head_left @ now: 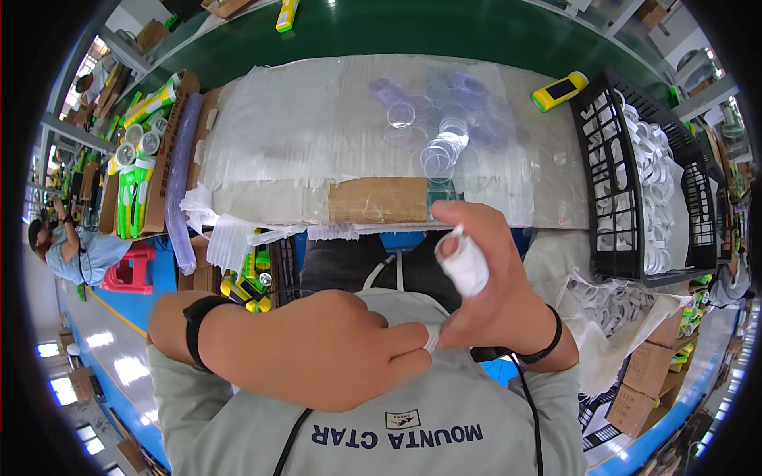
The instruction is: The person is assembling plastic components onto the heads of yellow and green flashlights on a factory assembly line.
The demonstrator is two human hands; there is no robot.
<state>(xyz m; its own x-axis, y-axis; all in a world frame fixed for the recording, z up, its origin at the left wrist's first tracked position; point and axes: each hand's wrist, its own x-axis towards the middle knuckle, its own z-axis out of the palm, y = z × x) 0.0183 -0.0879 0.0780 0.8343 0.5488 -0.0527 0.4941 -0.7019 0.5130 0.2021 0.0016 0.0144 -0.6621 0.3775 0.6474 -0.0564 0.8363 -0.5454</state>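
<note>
In front of my shirt, my left hand [353, 349] is closed, its thumb and finger pinched at a small white piece [432, 339] beside the base of my right hand. Whether that piece is cloth or tape, I cannot tell. My right hand [504, 278] is raised, with its fingers apart. White wrapping [463, 266] covers one of its fingers, and the fingertip shows at the end. Thin clear round discs [440, 155] lie spread and overlapping on the worktop [278, 143] beyond my hands, some with a purplish tint.
On the right stands a black crate [615, 190] full of white rings. A yellow flashlight [559, 91] lies near it. At left, a carton [171, 186] holds green-and-yellow flashlights beside a rolled purple film [182, 182]. A person [79, 250] sits far left near a red stool [131, 270].
</note>
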